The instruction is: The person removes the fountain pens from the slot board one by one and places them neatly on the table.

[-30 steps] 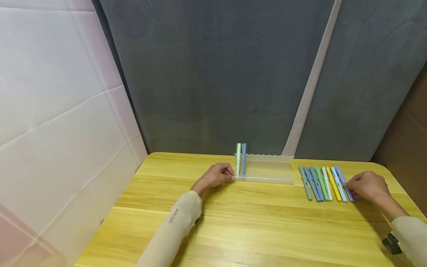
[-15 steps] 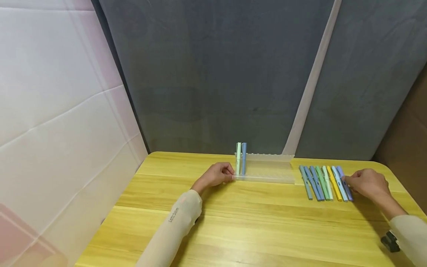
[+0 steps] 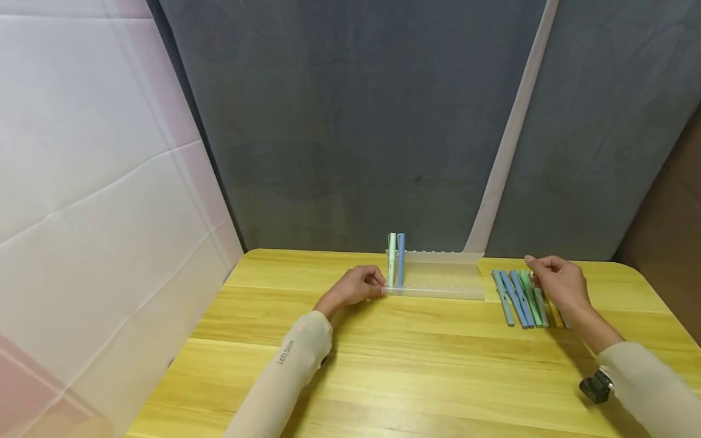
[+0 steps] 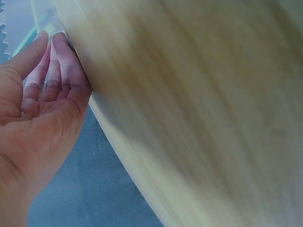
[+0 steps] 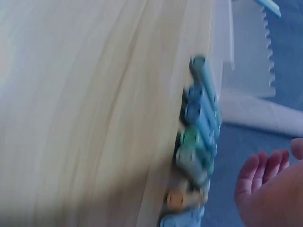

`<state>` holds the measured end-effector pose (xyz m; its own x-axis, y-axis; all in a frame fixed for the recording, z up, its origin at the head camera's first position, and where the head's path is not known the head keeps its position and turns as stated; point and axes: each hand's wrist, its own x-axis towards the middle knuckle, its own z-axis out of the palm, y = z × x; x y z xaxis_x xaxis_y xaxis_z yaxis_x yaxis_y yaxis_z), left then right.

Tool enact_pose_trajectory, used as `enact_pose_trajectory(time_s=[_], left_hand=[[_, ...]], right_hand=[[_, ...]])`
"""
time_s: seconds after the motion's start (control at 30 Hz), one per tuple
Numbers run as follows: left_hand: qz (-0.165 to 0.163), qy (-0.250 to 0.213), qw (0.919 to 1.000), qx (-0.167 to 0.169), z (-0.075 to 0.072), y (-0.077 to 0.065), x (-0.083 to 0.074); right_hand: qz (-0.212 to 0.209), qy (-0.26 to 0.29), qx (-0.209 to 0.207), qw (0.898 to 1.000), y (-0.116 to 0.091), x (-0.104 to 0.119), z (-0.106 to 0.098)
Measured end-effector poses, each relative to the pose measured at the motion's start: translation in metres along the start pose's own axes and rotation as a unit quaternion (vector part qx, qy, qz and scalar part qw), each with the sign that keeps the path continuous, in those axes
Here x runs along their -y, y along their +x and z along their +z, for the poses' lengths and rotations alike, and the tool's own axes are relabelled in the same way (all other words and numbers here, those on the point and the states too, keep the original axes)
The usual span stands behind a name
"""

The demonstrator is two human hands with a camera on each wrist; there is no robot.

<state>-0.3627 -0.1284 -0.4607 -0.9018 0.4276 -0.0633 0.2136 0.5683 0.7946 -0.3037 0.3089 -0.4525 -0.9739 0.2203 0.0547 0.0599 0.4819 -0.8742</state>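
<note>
In the head view my left hand pinches the left front corner of a clear plastic pen stand. The left wrist view has the thumb and fingers at its edge. A pale green pen and a blue pen stand upright at the stand's left end. My right hand hovers over a row of pens on the table, its fingers loosely bent. No pen shows in it in the right wrist view. The hand and arm hide the row's right end, including the purple pen's place.
The wooden table ends at a rounded back edge before a grey panel. A white curtain hangs at the left and a brown panel rises at the right. The stand's back rim is notched.
My right hand has moved left and up from the purple pen to above the middle of the row. The left hand has stayed at the stand's corner.
</note>
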Motion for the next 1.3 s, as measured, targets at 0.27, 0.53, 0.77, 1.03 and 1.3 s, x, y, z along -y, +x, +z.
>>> enact_pose_trajectory(time_s=[0.27, 0.53, 0.77, 1.03, 1.3], left_hand=[[0.003, 0.006, 1.0, -0.005, 0.0, -0.001, 0.001], [-0.001, -0.005, 1.0, -0.006, -0.003, -0.006, 0.002], [0.009, -0.005, 0.9999, -0.006, 0.0, -0.003, 0.004], [0.009, 0.001, 1.0, -0.002, 0.003, 0.001, 0.004], [0.008, 0.009, 0.9999, -0.012, 0.002, -0.001, 0.005]], right_hand=[[-0.029, 0.158, 0.052, 0.986, -0.001, 0.01, 0.041], [-0.03, 0.336, 0.137, 0.931, -0.005, 0.021, 0.084], [-0.04, 0.355, 0.181, 0.916, -0.007, 0.031, 0.109], [-0.042, 0.353, 0.198, 0.914, -0.005, 0.045, 0.14], [-0.037, 0.298, 0.201, 0.932, -0.002, 0.064, 0.177]])
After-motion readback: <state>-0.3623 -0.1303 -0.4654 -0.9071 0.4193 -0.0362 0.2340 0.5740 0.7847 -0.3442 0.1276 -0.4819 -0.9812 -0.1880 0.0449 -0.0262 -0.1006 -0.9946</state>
